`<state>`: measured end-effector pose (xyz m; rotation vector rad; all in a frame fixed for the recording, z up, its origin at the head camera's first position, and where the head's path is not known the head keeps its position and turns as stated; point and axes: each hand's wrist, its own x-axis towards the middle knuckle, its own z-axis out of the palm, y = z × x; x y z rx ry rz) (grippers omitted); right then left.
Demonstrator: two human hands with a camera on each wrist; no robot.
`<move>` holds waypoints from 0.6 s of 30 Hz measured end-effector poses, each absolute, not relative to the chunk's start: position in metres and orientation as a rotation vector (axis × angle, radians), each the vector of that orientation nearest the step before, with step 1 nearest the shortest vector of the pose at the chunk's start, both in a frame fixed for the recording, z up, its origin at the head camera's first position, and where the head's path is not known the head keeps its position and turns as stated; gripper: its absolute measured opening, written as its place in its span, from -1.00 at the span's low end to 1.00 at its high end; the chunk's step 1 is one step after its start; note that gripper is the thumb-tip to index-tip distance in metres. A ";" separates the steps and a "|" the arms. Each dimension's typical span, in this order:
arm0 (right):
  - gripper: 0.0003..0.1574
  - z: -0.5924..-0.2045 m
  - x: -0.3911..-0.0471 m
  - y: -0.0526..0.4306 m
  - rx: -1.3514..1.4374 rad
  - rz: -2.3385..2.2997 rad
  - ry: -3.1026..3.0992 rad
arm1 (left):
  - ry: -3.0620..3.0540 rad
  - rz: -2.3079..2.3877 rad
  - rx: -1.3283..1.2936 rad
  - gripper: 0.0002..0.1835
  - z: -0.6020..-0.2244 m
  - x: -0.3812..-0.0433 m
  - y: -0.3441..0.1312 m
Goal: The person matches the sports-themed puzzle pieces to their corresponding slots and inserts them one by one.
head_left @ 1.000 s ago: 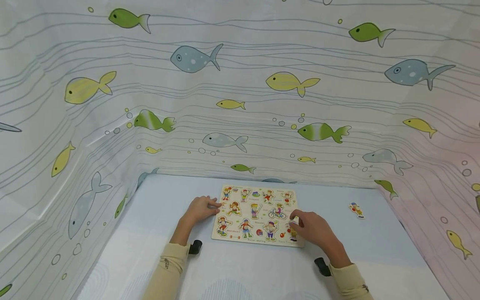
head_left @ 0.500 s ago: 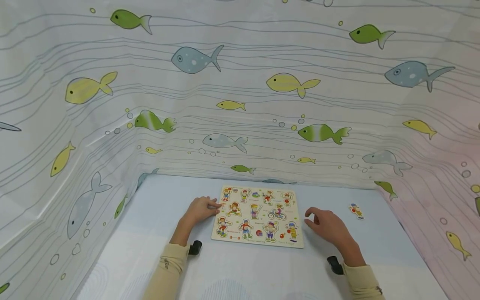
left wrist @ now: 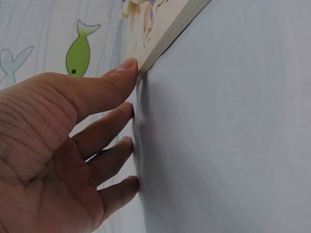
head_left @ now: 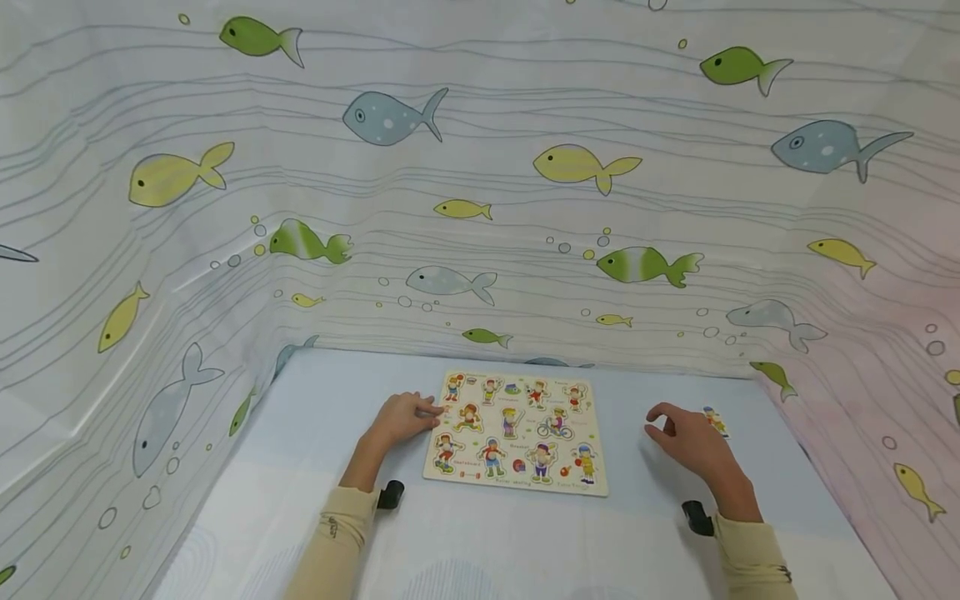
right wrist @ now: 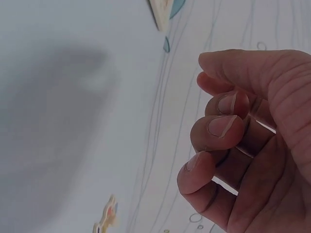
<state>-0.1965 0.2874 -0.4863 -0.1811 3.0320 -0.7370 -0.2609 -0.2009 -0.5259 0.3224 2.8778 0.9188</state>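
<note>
A wooden puzzle board (head_left: 486,435) lies flat on the table, with several cartoon sports figures set in it. At its left edge is my left hand (head_left: 401,419); in the left wrist view the thumb (left wrist: 109,87) touches the board's rim (left wrist: 167,41) and the other fingers reach down to the table, fairly straight. My right hand (head_left: 690,442) hovers right of the board, fingers loosely curled with nothing between them. Just beyond it lies a loose figure piece (head_left: 716,421), partly hidden by the hand; the right wrist view shows this piece (right wrist: 107,213) low down.
The pale blue-white table (head_left: 465,533) extends around the board. A fish-patterned sheet (head_left: 480,250) rises behind and at both sides. Each wrist carries a black camera, such as the left camera (head_left: 391,495). One board corner (right wrist: 162,14) shows at the top of the right wrist view.
My right hand has drawn away from the board's lower right figure and moved right, toward the loose piece, now partly covering it. The left hand has stayed at the board's edge.
</note>
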 end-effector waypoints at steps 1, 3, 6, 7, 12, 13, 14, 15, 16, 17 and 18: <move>-0.73 -0.486 -0.197 0.291 -0.177 -0.739 3.037 | 2.877 0.917 0.323 -0.73 -0.525 -0.261 -0.201; -0.73 -0.485 -0.199 0.298 -0.165 -0.737 3.046 | 2.868 0.918 0.310 -0.73 -0.525 -0.261 -0.201; -0.71 -0.483 -0.201 0.308 -0.137 -0.726 3.049 | 2.856 0.920 0.302 -0.74 -0.523 -0.260 -0.200; -0.70 -0.482 -0.202 0.312 -0.124 -0.721 3.050 | 2.855 0.916 0.298 -0.74 -0.523 -0.260 -0.200; -0.65 -0.478 -0.208 0.328 -0.066 -0.709 3.039 | 2.858 0.907 0.275 -0.75 -0.523 -0.260 -0.200; -0.64 -0.478 -0.209 0.331 -0.051 -0.702 3.038 | 2.858 0.907 0.275 -0.74 -0.523 -0.261 -0.200; -0.64 -0.478 -0.211 0.333 -0.035 -0.695 3.039 | 2.857 0.907 0.278 -0.74 -0.523 -0.261 -0.200; -0.63 -0.479 -0.212 0.336 -0.021 -0.687 3.039 | 2.855 0.910 0.280 -0.74 -0.523 -0.261 -0.200; -0.63 -0.481 -0.214 0.339 -0.011 -0.679 3.043 | 2.854 0.916 0.289 -0.74 -0.523 -0.262 -0.200; -0.62 -0.483 -0.215 0.342 -0.003 -0.673 3.046 | 2.856 0.917 0.298 -0.74 -0.524 -0.262 -0.200; -0.62 -0.485 -0.216 0.345 0.007 -0.666 3.049 | 2.856 0.920 0.296 -0.74 -0.525 -0.263 -0.201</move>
